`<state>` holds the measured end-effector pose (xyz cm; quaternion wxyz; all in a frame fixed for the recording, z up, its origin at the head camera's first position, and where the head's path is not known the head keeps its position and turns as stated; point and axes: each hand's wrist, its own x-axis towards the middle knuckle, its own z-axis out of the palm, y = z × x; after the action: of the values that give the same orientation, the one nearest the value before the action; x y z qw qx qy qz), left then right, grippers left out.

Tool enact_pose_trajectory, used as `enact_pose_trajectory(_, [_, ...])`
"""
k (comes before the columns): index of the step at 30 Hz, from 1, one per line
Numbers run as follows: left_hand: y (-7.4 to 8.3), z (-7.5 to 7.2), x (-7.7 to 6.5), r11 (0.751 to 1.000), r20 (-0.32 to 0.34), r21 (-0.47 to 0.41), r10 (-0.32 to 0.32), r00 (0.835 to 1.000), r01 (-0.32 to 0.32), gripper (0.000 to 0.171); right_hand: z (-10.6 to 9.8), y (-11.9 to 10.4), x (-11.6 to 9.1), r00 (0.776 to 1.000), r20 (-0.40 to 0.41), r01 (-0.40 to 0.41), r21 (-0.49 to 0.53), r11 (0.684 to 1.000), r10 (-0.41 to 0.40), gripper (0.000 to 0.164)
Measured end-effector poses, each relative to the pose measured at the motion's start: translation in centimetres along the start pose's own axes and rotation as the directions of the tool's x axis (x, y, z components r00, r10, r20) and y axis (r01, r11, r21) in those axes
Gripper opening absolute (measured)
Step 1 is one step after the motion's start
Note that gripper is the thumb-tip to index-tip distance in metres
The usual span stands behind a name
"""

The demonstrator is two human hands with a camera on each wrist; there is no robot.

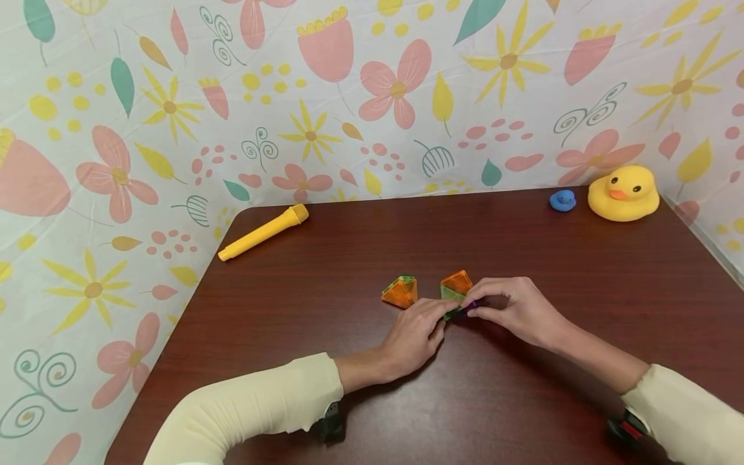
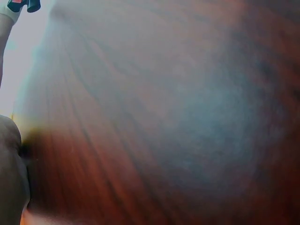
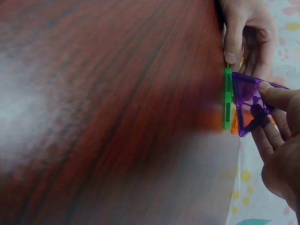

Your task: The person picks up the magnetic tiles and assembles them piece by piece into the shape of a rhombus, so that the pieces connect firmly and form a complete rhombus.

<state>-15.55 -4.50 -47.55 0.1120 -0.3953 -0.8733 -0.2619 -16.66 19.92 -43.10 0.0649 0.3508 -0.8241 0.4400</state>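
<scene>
My right hand (image 1: 523, 311) pinches a purple triangular magnetic tile (image 3: 238, 101), the thumb on one face and fingers on the other. Right beside that tile, a thin green magnetic tile (image 3: 228, 96) shows edge-on. My left hand (image 1: 411, 339) holds the green tile at one end, its thumb against it in the right wrist view. Just behind the fingertips stands a small orange and green tile piece (image 1: 456, 283), partly hidden by the hands. Another orange and green tile shape (image 1: 400, 293) sits beyond the left hand. The left wrist view shows mostly blurred tabletop.
On the dark wooden table (image 1: 325, 258), a yellow toy microphone (image 1: 263, 234) lies at the back left. A small blue duck (image 1: 562, 201) and a large yellow duck (image 1: 624, 195) stand at the back right. A flower-patterned cloth (image 1: 360, 129) hangs behind the table.
</scene>
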Motion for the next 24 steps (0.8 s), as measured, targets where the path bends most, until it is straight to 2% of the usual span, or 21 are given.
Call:
enact_pose_trajectory(6, [0.04, -0.01, 0.00, 1.000, -0.002, 0.027, 0.006, 1.000, -0.006, 0.043, 0.46, 0.24, 0.52, 1.000, 0.008, -0.009, 0.004, 1.000, 0.009, 0.035])
enact_pose_trajectory(14, [0.07, 0.01, -0.04, 1.000, 0.019, 0.012, -0.027, 0.999, 0.026, 0.040, 0.65, 0.42, 0.75, 1.000, 0.013, -0.027, -0.003, 1.000, 0.027, 0.034])
enact_pose_trajectory(24, [0.02, 0.19, -0.02, 1.000, 0.017, 0.022, -0.023, 1.000, 0.023, 0.037, 0.74, 0.63, 0.75, 1.000, 0.005, -0.025, -0.012, 1.000, 0.025, 0.034])
